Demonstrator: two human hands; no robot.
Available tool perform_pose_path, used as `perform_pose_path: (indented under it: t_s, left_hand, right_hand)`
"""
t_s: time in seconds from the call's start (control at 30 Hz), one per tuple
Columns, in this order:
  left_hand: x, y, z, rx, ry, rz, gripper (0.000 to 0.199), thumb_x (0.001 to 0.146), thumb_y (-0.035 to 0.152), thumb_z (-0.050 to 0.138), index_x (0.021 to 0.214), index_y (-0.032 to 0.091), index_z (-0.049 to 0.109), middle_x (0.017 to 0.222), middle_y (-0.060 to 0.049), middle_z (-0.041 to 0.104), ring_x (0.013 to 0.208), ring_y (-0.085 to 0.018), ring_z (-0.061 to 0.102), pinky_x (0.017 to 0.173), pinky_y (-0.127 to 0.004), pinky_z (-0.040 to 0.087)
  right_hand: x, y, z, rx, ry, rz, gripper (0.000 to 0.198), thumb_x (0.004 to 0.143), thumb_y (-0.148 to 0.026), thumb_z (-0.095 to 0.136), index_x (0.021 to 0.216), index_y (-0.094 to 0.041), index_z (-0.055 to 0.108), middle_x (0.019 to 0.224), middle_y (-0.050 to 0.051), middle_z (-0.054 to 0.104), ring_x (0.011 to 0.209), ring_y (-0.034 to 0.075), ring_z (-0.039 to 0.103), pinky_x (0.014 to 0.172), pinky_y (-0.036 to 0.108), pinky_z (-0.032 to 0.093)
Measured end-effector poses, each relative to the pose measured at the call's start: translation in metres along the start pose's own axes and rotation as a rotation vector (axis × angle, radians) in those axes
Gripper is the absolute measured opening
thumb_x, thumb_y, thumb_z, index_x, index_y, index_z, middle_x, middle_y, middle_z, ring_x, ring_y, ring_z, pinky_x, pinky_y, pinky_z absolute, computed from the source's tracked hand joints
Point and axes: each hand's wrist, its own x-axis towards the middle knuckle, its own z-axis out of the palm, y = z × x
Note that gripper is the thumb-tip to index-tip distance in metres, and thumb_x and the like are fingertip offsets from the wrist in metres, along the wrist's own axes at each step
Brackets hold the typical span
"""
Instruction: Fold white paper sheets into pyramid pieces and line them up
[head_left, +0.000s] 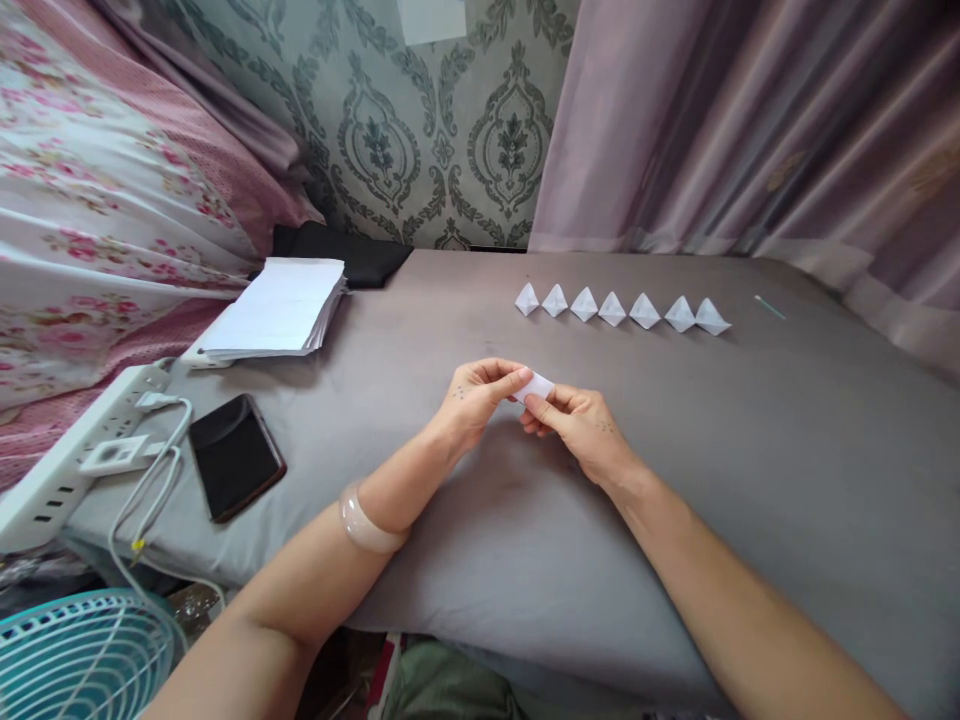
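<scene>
A small folded piece of white paper (535,386) is pinched between both hands above the middle of the table. My left hand (480,395) grips its upper left side, thumb on top, with a pale bangle round the wrist. My right hand (581,420) holds the lower right side, its thumb pressed on the paper. Fingers hide part of the paper's edges. Beyond my hands, several folded white paper shapes (612,309) with pointed tops stand in a row.
At the left lie a stack of white paper (274,305), a dark phone (236,457) and a white power strip (67,455) with cables. A thin stick (769,307) lies at the far right. A teal fan (86,655) stands below the table's left edge. Curtains (720,120) hang behind.
</scene>
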Motion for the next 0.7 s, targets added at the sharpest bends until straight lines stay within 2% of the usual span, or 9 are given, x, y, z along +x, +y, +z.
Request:
perform_pose_path:
  t_s: [0.1,0.2,0.33,0.47,0.7]
  left_hand:
    - [0.002,-0.001,-0.001,0.077,-0.006,0.002,0.027,0.062,0.035,0.081,0.069,0.012,0.07,0.063,-0.002,0.064,0.06,-0.01,0.054,0.064,-0.026,0.043]
    - [0.005,-0.004,-0.004,0.171,-0.028,-0.027,0.028,0.062,0.035,0.081,0.071,0.011,0.072,0.065,-0.003,0.065,0.061,-0.01,0.054,0.064,-0.025,0.042]
    - [0.011,-0.011,-0.01,0.209,-0.103,-0.147,0.032,0.065,0.041,0.079,0.074,0.011,0.074,0.071,-0.005,0.068,0.063,-0.01,0.056,0.064,-0.024,0.043]
    - [0.015,-0.014,-0.017,0.178,-0.161,-0.255,0.034,0.064,0.04,0.08,0.079,0.01,0.074,0.074,-0.007,0.068,0.064,-0.009,0.056,0.067,-0.025,0.045]
    - [0.012,-0.008,-0.014,0.346,-0.078,-0.234,0.023,0.067,0.03,0.077,0.078,0.011,0.073,0.06,-0.001,0.06,0.056,-0.008,0.048,0.055,-0.021,0.036]
  right_hand:
    - [-0.001,-0.002,-0.003,-0.073,-0.034,0.035,0.035,0.073,-0.05,0.071,0.085,-0.018,0.072,0.077,0.004,0.071,0.075,0.017,0.065,0.067,0.029,0.048]
    - [0.0,-0.003,-0.006,-0.057,0.009,0.022,0.039,0.069,-0.047,0.075,0.097,-0.02,0.071,0.091,0.005,0.072,0.083,0.017,0.065,0.07,0.029,0.049]
    - [0.008,0.005,-0.008,0.036,0.107,0.089,0.033,0.064,-0.037,0.081,0.087,-0.016,0.07,0.08,0.005,0.072,0.07,0.013,0.063,0.064,0.026,0.05]
    - [0.015,0.014,-0.009,0.11,0.162,0.12,0.033,0.062,-0.031,0.082,0.088,-0.015,0.07,0.075,0.003,0.071,0.064,0.01,0.061,0.061,0.023,0.049]
    - [0.013,0.011,-0.007,0.041,0.155,0.063,0.035,0.064,-0.034,0.08,0.092,-0.015,0.07,0.082,0.005,0.072,0.073,0.014,0.064,0.062,0.024,0.049]
